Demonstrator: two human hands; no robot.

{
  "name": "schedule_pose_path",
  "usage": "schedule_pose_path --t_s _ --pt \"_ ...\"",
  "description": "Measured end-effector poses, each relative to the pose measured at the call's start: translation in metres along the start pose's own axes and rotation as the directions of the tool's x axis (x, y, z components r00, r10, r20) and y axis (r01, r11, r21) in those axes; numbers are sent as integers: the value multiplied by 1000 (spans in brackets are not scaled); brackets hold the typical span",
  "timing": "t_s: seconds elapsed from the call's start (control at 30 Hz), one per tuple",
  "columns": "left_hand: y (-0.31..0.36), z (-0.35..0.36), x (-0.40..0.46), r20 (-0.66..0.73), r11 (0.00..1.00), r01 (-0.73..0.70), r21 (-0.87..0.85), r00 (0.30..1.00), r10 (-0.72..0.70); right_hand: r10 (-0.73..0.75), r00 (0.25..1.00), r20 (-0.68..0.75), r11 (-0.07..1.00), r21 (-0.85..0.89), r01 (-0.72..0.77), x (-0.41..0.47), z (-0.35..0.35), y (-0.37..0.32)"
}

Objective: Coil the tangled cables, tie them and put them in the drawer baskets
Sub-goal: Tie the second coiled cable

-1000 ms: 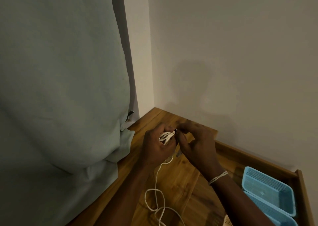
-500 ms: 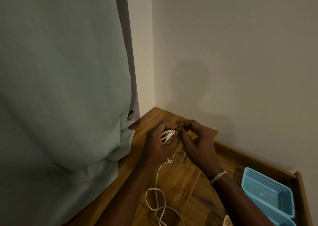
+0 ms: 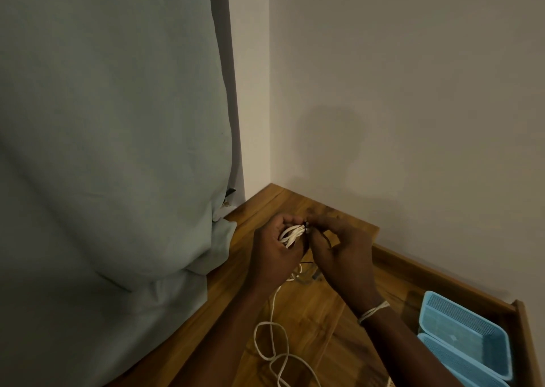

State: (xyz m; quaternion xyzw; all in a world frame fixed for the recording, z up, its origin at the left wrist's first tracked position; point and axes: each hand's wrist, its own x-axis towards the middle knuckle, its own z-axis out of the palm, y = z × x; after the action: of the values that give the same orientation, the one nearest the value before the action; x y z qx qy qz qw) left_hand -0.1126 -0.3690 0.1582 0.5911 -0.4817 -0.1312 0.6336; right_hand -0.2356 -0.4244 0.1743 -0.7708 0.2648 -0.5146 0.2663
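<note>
Most of the view is a grey-green curtain [image 3: 103, 150] and bare wall; below them a wooden desk top [image 3: 309, 313] runs into the corner, with two blue baskets [image 3: 463, 336] in the open drawer at the right edge. Both hands meet above the desk near the corner. The left hand [image 3: 275, 254] is curled shut around a bundle of white cable [image 3: 292, 234], several loops gathered side by side, their long axis pointing right and slightly up toward the other hand. The right hand [image 3: 342, 254] has thumb and forefinger pressed together on something small and dark at the bundle's right end, its other fingers loosely bent; whether that is a tie or a plug I cannot tell. From under the left palm the loose cable tail [image 3: 274, 345] drops to the desk and lies in slack loops toward the near edge. Judging by this, coiling is only partly done: the uncoiled length lies below and behind the left hand, so the right hand, nearer the free end of the bundle, would have to reach down for it
</note>
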Motion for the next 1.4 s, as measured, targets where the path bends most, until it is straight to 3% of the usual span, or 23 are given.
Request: schedule_pose_path --t_s 0.13,0.37,0.53,0.7,0.83,0.97,1.13,1.4 --pt "-1 -1 0 8 1000 20 -18 1000 -20 -13 1000 24 996 -91 16 -3 1 1" --pt "-1 -1 3 0 994 45 -104 999 -46 -47 996 80 995 -89 54 5 -4 6" --pt "8 0 4 -31 966 85 -244 995 -96 9 956 295 981 183 -66 12 -12 24" --pt "15 2 7 9 933 138 -333 990 -143 57 927 370 950 266 -164 -1 -20 32" --pt "13 15 5 56 883 201 -424 979 -196 85 968 238 948 278 -152 -13 -21 36" --pt "13 42 -1 146 795 305 -525 952 -269 165 986 -3 941 299 -157 -29 -23 34" --pt "12 96 -21 217 707 420 -569 906 -364 321 877 -357 939 241 -246 -52 -40 46" --pt "-2 200 -53 378 671 594 -444 803 -461 484 774 -407 867 104 -488 -90 -118 112"
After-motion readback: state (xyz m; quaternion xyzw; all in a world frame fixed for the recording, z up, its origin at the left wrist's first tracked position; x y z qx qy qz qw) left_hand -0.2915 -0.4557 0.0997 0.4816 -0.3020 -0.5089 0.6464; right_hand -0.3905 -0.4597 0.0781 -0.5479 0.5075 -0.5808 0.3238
